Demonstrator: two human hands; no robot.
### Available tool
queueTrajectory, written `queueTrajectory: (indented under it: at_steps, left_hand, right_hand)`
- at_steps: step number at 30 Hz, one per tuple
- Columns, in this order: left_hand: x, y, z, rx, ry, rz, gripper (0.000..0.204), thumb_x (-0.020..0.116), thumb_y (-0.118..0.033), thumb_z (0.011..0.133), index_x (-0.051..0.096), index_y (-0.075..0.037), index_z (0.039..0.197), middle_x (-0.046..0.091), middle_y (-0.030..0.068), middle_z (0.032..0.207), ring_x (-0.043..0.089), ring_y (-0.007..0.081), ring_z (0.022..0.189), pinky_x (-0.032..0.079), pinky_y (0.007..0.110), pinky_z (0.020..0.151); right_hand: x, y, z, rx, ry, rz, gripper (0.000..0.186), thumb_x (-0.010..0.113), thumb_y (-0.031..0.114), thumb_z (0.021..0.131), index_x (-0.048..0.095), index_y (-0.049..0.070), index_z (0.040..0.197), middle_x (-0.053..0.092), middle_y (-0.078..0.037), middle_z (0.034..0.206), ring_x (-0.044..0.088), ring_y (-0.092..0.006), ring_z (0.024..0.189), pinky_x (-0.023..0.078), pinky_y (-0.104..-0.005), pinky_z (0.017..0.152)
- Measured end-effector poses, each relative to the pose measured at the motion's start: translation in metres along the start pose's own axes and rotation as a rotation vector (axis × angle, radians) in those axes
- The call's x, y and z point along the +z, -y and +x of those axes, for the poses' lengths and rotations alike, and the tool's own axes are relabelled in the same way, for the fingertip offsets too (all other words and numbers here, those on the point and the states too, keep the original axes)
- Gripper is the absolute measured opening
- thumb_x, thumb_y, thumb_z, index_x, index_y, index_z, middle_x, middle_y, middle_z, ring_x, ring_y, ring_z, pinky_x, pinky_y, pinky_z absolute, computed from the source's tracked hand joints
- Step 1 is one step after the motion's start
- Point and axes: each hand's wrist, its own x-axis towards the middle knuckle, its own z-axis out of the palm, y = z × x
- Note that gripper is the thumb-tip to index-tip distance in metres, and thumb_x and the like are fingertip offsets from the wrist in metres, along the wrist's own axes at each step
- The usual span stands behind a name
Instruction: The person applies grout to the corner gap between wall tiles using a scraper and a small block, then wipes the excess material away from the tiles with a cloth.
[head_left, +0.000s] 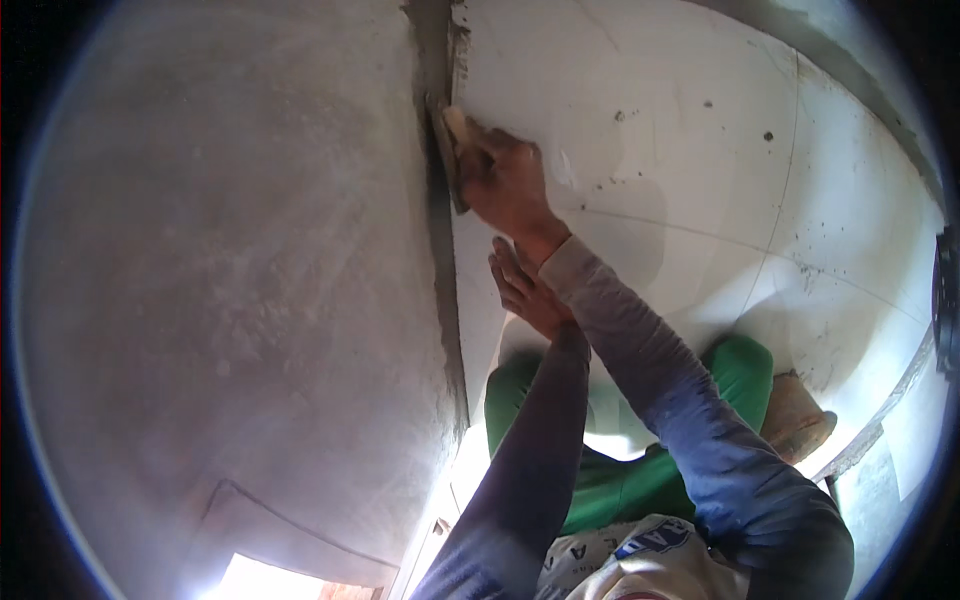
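My right hand is wrapped round the pale handle of a trowel. The trowel's dark, narrow edge lies along the joint where the grey plastered wall meets the white tiles. Just below that hand, my left hand rests on the white tiles with its fingers stretched out and nothing in it. My right forearm passes close over the left wrist. Wet-looking grey mortar runs in a strip along the joint.
The grey wall fills the left side. Small dark specks and thin joint lines mark the tiles. A brown object, its kind unclear, is beside my green-trousered right knee. Bright light enters through an opening at lower left.
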Motion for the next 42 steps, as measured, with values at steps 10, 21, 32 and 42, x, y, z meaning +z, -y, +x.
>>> queueTrajectory:
  at_steps: [10, 21, 32, 42]
  left_hand:
    - [-0.008, -0.001, -0.051, 0.001, 0.031, -0.070, 0.066, 0.037, -0.052, 0.112, 0.040, -0.017, 0.167, 0.034, 0.0144, 0.175, 0.033, 0.0404, 0.159, 0.030, 0.060, 0.123]
    - [-0.010, 0.011, -0.051, 0.010, 0.006, 0.045, 0.066, 0.038, -0.051, 0.111, 0.040, -0.017, 0.167, 0.033, 0.0146, 0.175, 0.032, 0.0405, 0.159, 0.030, 0.060, 0.123]
    - [-0.022, -0.009, -0.041, 0.030, 0.023, -0.021, 0.067, 0.039, -0.049, 0.109, 0.043, -0.012, 0.165, 0.036, 0.0176, 0.172, 0.030, 0.0429, 0.159, 0.028, 0.064, 0.123]
    - [-0.021, 0.005, -0.042, 0.022, 0.001, 0.015, 0.065, 0.040, -0.050, 0.111, 0.042, -0.015, 0.166, 0.034, 0.0147, 0.174, 0.030, 0.0405, 0.160, 0.029, 0.062, 0.123]
  right_hand:
    - [0.003, 0.004, 0.006, 0.074, -0.096, 0.218, 0.027, 0.067, 0.011, 0.097, 0.075, 0.002, 0.121, 0.074, -0.025, 0.099, 0.073, -0.0421, 0.084, 0.057, -0.0476, 0.079]
    - [-0.018, 0.010, -0.054, 0.202, -0.070, 0.246, 0.031, 0.067, 0.014, 0.102, 0.076, 0.003, 0.129, 0.074, -0.010, 0.078, 0.065, -0.0096, 0.066, 0.053, -0.0318, 0.061]
    - [-0.025, -0.012, 0.118, -0.099, -0.036, 0.075, 0.032, 0.067, 0.023, 0.100, 0.080, 0.009, 0.125, 0.074, -0.016, 0.074, 0.070, -0.0206, 0.066, 0.057, -0.0366, 0.070]
    - [-0.034, 0.023, 0.013, -0.002, 0.040, 0.198, 0.031, 0.068, 0.015, 0.103, 0.077, 0.004, 0.131, 0.077, -0.022, 0.091, 0.073, -0.0197, 0.072, 0.057, -0.0356, 0.067]
